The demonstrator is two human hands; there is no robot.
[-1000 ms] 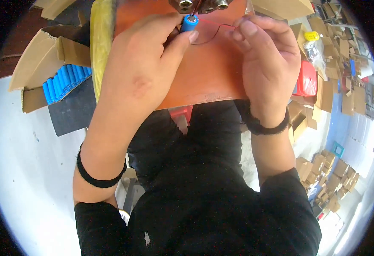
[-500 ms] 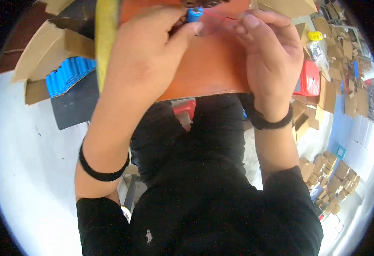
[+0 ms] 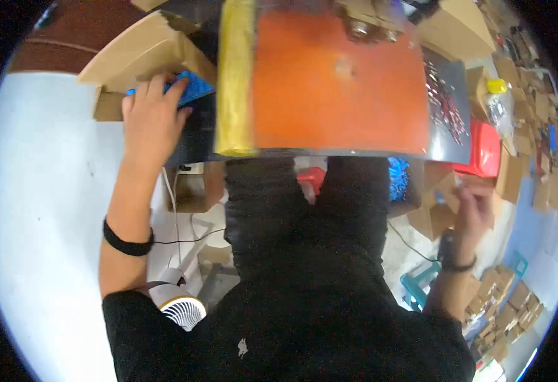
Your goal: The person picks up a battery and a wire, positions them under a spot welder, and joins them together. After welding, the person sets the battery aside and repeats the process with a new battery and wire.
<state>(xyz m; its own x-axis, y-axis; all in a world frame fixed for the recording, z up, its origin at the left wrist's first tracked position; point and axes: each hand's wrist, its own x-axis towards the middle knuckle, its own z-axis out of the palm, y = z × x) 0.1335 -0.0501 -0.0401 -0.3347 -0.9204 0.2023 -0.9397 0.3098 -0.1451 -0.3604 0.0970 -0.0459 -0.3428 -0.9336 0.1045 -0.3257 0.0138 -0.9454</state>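
My left hand (image 3: 151, 118) reaches over a row of blue cylindrical battery cells (image 3: 196, 88) in an open cardboard box (image 3: 126, 54) at the far left. Its fingers are apart and curved down over the cells, the thumb standing off to the right; the fingertips are partly hidden. My right hand (image 3: 473, 207) hangs low beyond the right side of the work table, smeared by motion, so its fingers do not show clearly. Between the hands lies the orange work surface (image 3: 336, 95), with a dark metal fixture (image 3: 374, 28) at its far edge.
Yellow tape or padding (image 3: 235, 83) runs along the surface's left edge. Short red and silver wires (image 3: 445, 105) lie to its right, beside a red bin (image 3: 482, 149). A box of blue pieces (image 3: 398, 181) sits below the table. A white fan (image 3: 180, 305) stands low at left.
The blue cell and red wire have left my hands. My left hand has moved left to the box of cells; my right has dropped down and right. The view has shifted.
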